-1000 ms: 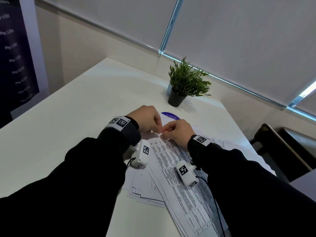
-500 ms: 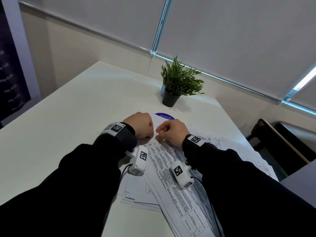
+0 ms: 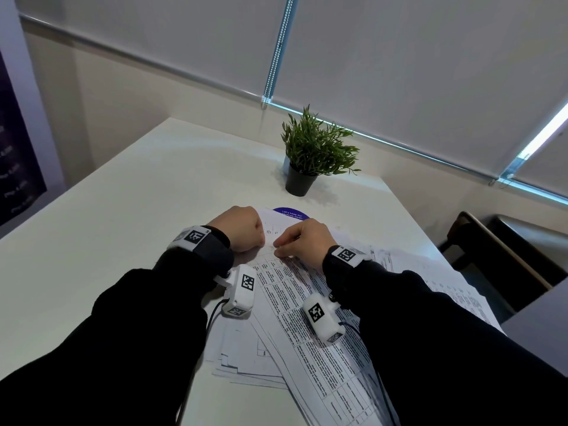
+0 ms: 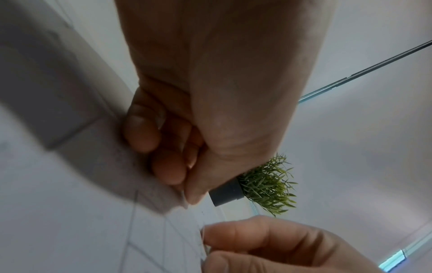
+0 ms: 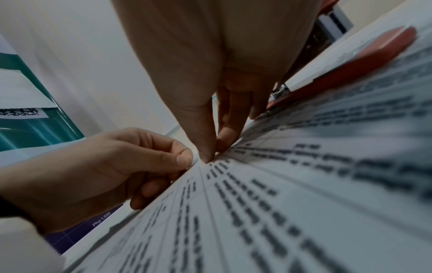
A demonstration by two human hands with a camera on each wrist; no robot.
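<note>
Only right wrist view shows 1 red tool [image 5: 350,70] (on papers [image 5: 304,184]).

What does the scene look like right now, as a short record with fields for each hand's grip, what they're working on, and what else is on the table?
Work in hand: printed sheets, a loose overlapping pile on the white table
Left grip: left hand, fingers curled, pinching the sheets' far edge
Right grip: right hand, pinching the same edge, fingertips close to the left's
Beyond the hands: potted plant; purple round sticker, partly under paper
Hidden: whatever may sit between the fingertips
</note>
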